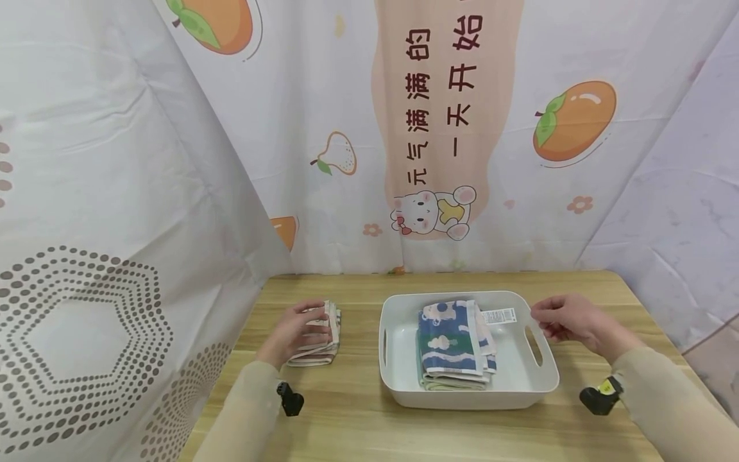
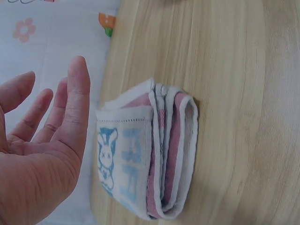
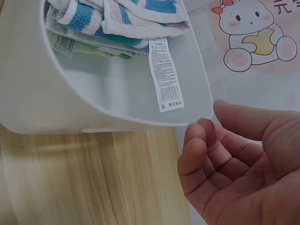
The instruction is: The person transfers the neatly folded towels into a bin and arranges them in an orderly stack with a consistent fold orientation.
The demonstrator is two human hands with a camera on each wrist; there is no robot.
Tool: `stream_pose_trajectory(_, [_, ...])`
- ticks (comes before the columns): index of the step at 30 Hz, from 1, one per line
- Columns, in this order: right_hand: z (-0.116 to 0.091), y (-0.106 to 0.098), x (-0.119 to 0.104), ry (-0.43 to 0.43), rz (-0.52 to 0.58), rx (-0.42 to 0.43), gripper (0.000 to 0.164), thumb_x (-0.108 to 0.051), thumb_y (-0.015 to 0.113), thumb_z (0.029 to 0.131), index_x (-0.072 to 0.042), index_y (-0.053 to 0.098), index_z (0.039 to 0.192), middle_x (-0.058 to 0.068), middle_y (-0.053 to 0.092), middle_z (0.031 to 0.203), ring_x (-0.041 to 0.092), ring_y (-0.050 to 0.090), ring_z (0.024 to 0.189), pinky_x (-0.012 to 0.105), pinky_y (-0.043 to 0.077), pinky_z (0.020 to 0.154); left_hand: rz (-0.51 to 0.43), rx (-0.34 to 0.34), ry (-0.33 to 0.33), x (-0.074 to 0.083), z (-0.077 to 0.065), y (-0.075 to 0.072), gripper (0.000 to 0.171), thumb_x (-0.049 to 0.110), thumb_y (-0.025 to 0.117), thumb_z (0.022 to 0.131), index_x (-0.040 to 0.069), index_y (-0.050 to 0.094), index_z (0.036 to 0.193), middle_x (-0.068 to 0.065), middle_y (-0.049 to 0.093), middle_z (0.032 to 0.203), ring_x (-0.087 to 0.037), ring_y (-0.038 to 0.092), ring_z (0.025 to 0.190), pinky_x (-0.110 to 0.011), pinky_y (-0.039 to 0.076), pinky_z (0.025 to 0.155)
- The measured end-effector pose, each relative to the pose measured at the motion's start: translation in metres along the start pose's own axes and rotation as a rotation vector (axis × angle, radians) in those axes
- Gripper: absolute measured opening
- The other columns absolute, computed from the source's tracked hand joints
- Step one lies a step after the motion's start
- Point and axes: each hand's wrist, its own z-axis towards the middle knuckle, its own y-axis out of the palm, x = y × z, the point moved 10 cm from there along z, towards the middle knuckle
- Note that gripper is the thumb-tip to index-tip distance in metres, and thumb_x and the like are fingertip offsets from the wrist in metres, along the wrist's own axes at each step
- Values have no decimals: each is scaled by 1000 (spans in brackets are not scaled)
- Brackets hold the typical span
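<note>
My left hand (image 1: pixel 296 332) hovers over a small folded towel (image 2: pixel 126 159) at the left of the table, fingers apart and nothing gripped. White and pink layers with pale blue print show on that towel in the left wrist view. A white plastic bin (image 1: pixel 462 401) with side handle holes stands right of centre. Folded towels (image 1: pixel 449 343) lie stacked inside it, the top one blue, green and white, with a paper label (image 3: pixel 166 82) sticking out. Beside the bin's right rim is my right hand (image 1: pixel 577 321), fingers loosely bent and tips close to the far corner.
The wooden table (image 1: pixel 340 417) has its far edge against a printed curtain (image 1: pixel 358 96), and another curtain (image 1: pixel 86 179) hangs along the left. A strip of bare wood lies between the left towel and the bin. Each sleeved wrist carries a small black camera (image 1: pixel 290 399).
</note>
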Motion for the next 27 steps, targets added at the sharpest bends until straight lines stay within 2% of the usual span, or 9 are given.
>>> stream_pose_trajectory(7, [3, 0, 9, 6, -39, 16, 43, -13, 61, 90, 13, 46, 121, 7, 59, 74, 18, 57, 65, 34, 52, 60, -12, 32, -9, -4, 1, -14, 47, 19, 59, 92, 5, 44, 134, -25, 47, 124, -39, 58, 100, -50, 47, 86])
stream_pose_trajectory(14, [3, 4, 14, -3, -20, -14, 44, -13, 61, 89, 13, 44, 122, 8, 63, 81, 21, 60, 70, 35, 53, 64, -46, 62, -13, -7, -1, -27, 39, 16, 58, 93, 8, 48, 130, -27, 45, 129, -45, 50, 110, -51, 45, 89])
stream_pose_trajectory(17, [3, 5, 15, -10, -10, -34, 43, -13, 61, 89, 12, 46, 120, 8, 65, 83, 22, 62, 72, 37, 53, 65, -50, 68, -16, -9, -1, -32, 42, 16, 57, 93, 7, 45, 133, -28, 43, 131, -47, 48, 112, -51, 45, 89])
stream_pose_trajectory(21, [2, 4, 16, -6, -10, -35, 43, -15, 61, 89, 11, 47, 120, 9, 66, 86, 23, 63, 74, 38, 53, 67, -21, 82, -22, -13, -1, -39, 48, 18, 56, 94, 6, 40, 137, -26, 42, 131, -45, 49, 111, -50, 46, 89])
stream_pose_trajectory(27, [1, 4, 19, 21, -12, -6, 47, -18, 60, 91, 11, 43, 125, 11, 66, 89, 25, 63, 77, 39, 54, 67, 15, 128, -36, -19, 0, -52, 52, 18, 59, 92, 5, 39, 137, -23, 47, 125, -41, 53, 108, -47, 48, 87])
